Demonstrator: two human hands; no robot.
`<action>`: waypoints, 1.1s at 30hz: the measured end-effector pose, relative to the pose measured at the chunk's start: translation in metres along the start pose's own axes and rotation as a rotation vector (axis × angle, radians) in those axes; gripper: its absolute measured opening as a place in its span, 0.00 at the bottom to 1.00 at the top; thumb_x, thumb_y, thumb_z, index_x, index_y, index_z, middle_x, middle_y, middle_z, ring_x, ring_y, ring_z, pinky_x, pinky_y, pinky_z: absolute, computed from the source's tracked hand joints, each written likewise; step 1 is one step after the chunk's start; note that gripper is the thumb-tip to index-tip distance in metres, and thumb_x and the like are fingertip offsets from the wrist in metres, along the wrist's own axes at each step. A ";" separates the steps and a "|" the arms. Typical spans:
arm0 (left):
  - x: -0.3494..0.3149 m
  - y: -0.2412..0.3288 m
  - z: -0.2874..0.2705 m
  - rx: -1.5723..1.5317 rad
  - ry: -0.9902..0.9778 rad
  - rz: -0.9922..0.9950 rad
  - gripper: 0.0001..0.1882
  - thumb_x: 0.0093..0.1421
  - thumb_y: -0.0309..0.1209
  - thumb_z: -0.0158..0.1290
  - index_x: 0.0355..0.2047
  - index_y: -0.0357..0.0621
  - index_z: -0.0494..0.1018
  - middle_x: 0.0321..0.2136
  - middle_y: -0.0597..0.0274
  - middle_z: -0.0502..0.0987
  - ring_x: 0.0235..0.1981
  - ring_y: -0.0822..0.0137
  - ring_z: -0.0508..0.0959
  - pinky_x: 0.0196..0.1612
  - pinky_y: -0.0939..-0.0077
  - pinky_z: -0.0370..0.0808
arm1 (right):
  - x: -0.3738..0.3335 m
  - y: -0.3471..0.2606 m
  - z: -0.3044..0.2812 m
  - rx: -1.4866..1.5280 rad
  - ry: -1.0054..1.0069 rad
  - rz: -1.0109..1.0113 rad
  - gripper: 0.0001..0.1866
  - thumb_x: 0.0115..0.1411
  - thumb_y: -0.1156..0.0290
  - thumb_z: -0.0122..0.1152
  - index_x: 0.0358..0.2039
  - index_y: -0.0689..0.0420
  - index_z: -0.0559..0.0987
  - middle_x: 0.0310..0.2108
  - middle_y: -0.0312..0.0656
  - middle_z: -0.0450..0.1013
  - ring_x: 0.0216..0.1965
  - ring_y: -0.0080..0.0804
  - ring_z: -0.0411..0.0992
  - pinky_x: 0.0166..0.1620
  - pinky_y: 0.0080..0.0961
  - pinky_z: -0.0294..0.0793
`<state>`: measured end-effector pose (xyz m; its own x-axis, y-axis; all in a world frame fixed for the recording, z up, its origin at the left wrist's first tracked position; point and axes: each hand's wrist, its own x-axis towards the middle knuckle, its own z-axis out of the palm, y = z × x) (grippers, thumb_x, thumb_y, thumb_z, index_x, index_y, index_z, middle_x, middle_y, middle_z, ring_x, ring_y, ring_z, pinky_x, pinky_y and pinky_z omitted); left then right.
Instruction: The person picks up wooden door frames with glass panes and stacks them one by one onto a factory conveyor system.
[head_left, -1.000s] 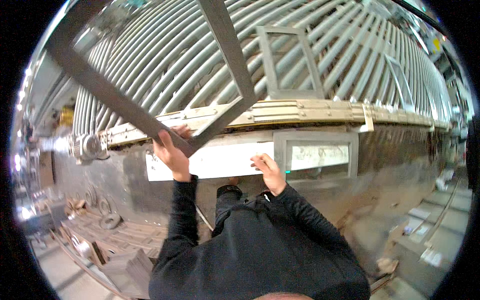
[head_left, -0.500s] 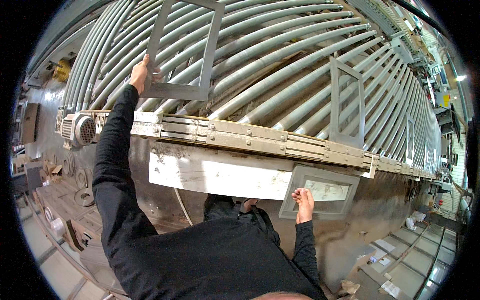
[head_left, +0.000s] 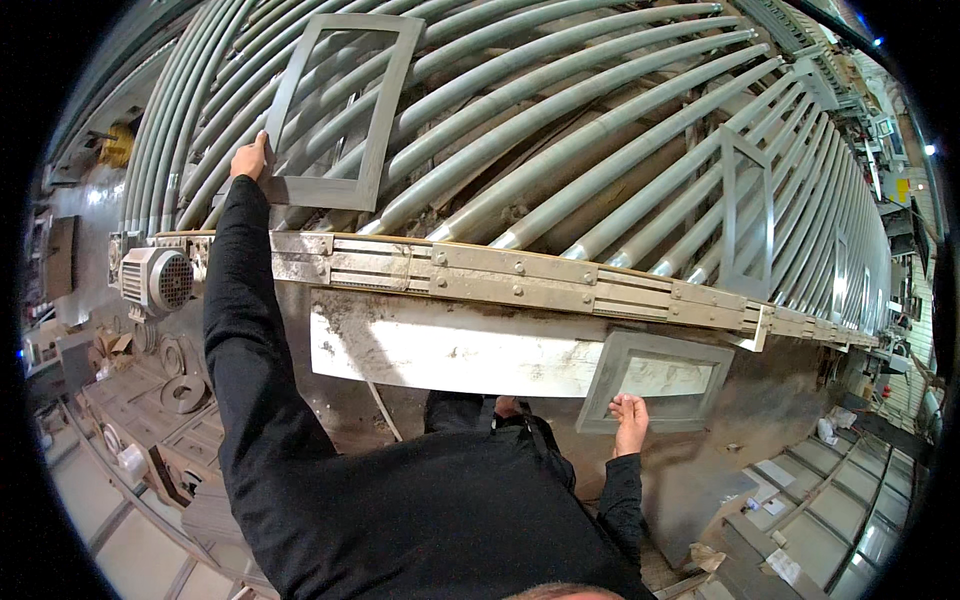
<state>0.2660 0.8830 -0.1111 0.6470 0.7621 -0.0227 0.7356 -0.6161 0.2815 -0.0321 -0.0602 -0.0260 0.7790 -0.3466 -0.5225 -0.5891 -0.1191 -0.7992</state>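
Note:
My left hand (head_left: 250,160), arm stretched out, grips the left side of a grey rectangular frame (head_left: 325,193) with an open middle. That frame is over the metal rollers of a conveyor, near its left end; whether it rests fully on them I cannot tell. Close to my body, my right hand (head_left: 630,420) is closed on the lower left part of a second grey frame (head_left: 672,347). This one is held tilted in front of the conveyor's side rail, partly over a white panel (head_left: 450,350). My right fingertips show at its inner edge.
Long rollers (head_left: 560,215) fan out beyond the side rail (head_left: 470,272). Another grey frame (head_left: 730,215) lies on them to the right, with a further one (head_left: 838,265) beyond. A ribbed motor (head_left: 155,280) juts out at the left. Round and flat parts cover a bench (head_left: 150,400) at lower left.
My left hand and its frame have moved left and a little nearer along the rollers; the whole frame now shows. My right hand keeps the second frame in much the same place.

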 end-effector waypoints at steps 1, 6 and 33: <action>-0.026 0.050 0.005 0.093 0.001 0.049 0.28 0.67 0.58 0.50 0.47 0.48 0.83 0.43 0.44 0.83 0.48 0.47 0.83 0.49 0.50 0.78 | -0.016 0.003 -0.002 -0.012 0.055 -0.017 0.11 0.74 0.63 0.57 0.40 0.57 0.77 0.37 0.35 0.77 0.38 0.22 0.76 0.45 0.23 0.75; -0.106 0.041 -0.063 0.128 0.129 0.196 0.23 0.67 0.53 0.52 0.41 0.47 0.82 0.40 0.47 0.84 0.44 0.43 0.83 0.45 0.48 0.77 | -0.009 0.027 -0.020 -0.160 0.020 -0.133 0.12 0.73 0.62 0.59 0.42 0.59 0.78 0.36 0.35 0.77 0.39 0.25 0.75 0.47 0.28 0.75; -0.909 0.236 0.079 -0.761 -1.328 -0.076 0.47 0.69 0.58 0.52 0.72 0.30 0.53 0.69 0.39 0.60 0.67 0.47 0.67 0.63 0.55 0.72 | 0.196 0.174 -0.373 -0.477 0.339 0.185 0.56 0.60 0.29 0.57 0.76 0.54 0.53 0.75 0.48 0.51 0.73 0.50 0.54 0.73 0.55 0.60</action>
<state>-0.1327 0.0284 -0.1002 0.6247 -0.1911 -0.7571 0.7681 -0.0245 0.6399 -0.0624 -0.4958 -0.1570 0.5894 -0.6687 -0.4533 -0.8001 -0.4053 -0.4423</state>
